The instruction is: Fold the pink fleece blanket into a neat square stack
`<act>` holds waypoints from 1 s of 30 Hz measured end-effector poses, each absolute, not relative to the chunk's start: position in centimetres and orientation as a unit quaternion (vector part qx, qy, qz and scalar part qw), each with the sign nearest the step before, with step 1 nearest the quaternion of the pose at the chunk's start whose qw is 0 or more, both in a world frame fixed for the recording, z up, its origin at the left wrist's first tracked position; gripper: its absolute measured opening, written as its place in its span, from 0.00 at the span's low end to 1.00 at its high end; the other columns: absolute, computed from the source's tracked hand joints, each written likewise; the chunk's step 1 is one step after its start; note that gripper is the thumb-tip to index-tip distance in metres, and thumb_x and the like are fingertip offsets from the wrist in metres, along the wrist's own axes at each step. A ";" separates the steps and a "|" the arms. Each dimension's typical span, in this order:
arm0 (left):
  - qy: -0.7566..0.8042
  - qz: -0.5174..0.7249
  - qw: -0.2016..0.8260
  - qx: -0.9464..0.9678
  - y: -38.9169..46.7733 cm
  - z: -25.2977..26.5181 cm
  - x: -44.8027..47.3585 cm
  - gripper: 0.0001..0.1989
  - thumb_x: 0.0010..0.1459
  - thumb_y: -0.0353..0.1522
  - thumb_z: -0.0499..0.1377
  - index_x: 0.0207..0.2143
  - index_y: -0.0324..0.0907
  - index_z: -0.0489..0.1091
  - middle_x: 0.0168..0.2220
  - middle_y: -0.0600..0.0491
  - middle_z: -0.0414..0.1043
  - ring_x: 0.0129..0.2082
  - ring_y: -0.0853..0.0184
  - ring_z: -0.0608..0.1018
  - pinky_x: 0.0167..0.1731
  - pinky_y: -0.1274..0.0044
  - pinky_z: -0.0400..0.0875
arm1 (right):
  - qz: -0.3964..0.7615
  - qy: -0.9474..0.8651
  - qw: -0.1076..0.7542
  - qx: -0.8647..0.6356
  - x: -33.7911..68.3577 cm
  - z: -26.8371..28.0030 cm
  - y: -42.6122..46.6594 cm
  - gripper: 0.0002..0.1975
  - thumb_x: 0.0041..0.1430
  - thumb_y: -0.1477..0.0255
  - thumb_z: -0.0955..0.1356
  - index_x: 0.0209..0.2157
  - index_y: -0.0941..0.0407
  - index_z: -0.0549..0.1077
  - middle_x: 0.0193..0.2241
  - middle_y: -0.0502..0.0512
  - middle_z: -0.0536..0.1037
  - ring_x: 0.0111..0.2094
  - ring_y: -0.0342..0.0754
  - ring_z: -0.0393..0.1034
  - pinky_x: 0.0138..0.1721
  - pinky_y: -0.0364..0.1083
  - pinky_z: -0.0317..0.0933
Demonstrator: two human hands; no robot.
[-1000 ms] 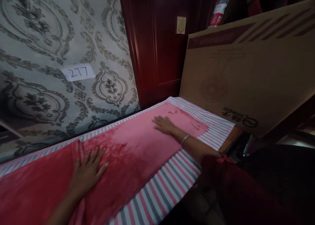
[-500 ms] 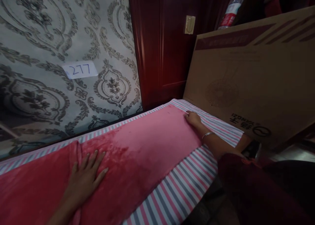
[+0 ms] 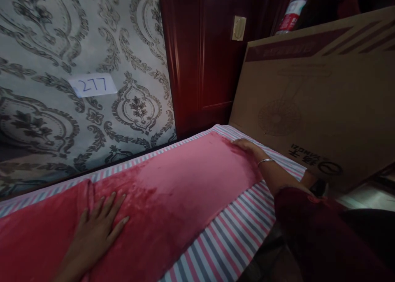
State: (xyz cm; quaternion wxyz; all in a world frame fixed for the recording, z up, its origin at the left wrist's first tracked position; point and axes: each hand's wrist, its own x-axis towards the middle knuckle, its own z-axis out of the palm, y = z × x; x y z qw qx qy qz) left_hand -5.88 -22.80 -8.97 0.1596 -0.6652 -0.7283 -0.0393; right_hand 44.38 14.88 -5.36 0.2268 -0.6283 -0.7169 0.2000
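Note:
A plush pink-red cloth (image 3: 197,171) lies spread over a striped sheet (image 3: 216,243), with a folded layer at its left end. Its pile looks pale in the middle and darker at both ends. My left hand (image 3: 97,230) rests flat on the darker part by the fold, fingers spread and holding nothing. At the cloth's far right end, my right hand (image 3: 249,147) lies over the edge with its fingers stretched out. The undersides of those fingers are hidden. A thin bracelet (image 3: 266,160) circles my right wrist.
Patterned wallpaper (image 3: 135,105) with a paper label (image 3: 92,85) reading 277 rises behind the sheet. A dark red wood panel (image 3: 200,59) bears a switch plate (image 3: 238,28). On the right leans a large cardboard box (image 3: 308,88); a bottle (image 3: 291,16) shows behind its top edge.
My right hand has gone from pinching the cloth's edge to lying over it, and the pile there has turned darker. My left hand stays flat, slightly lower left in view.

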 end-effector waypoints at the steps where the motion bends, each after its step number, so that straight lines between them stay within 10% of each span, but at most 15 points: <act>1: -0.729 -0.040 0.157 -0.665 -22.8 -9.0 -5.9 0.37 0.63 0.49 0.43 0.67 0.40 0.63 0.68 0.39 0.60 0.66 0.40 0.64 0.59 0.48 0.57 | 0.218 -0.719 0.221 -0.622 44.6 -5.4 14.9 0.16 0.65 0.62 0.66 0.40 0.58 0.81 0.40 0.60 0.83 0.36 0.51 0.76 0.39 0.47 0.70; 18: -0.759 0.013 0.107 -0.642 -23.1 -8.0 -4.8 0.34 0.64 0.48 0.48 0.69 0.45 0.59 0.71 0.43 0.54 0.70 0.44 0.58 0.62 0.50 0.57 | 0.066 -0.696 0.185 -0.691 41.3 -6.2 12.3 0.25 0.64 0.68 0.66 0.60 0.62 0.69 0.54 0.72 0.76 0.54 0.62 0.71 0.50 0.53 0.62; 30: -0.754 0.000 0.118 -0.646 -23.4 -8.3 -4.8 0.34 0.65 0.49 0.47 0.69 0.46 0.59 0.71 0.44 0.54 0.69 0.43 0.59 0.61 0.47 0.56 | 0.084 -0.961 0.045 -0.259 21.0 -7.4 5.8 0.30 0.72 0.52 0.54 0.71 0.44 0.54 0.73 0.52 0.48 0.73 0.57 0.38 0.69 0.65 0.34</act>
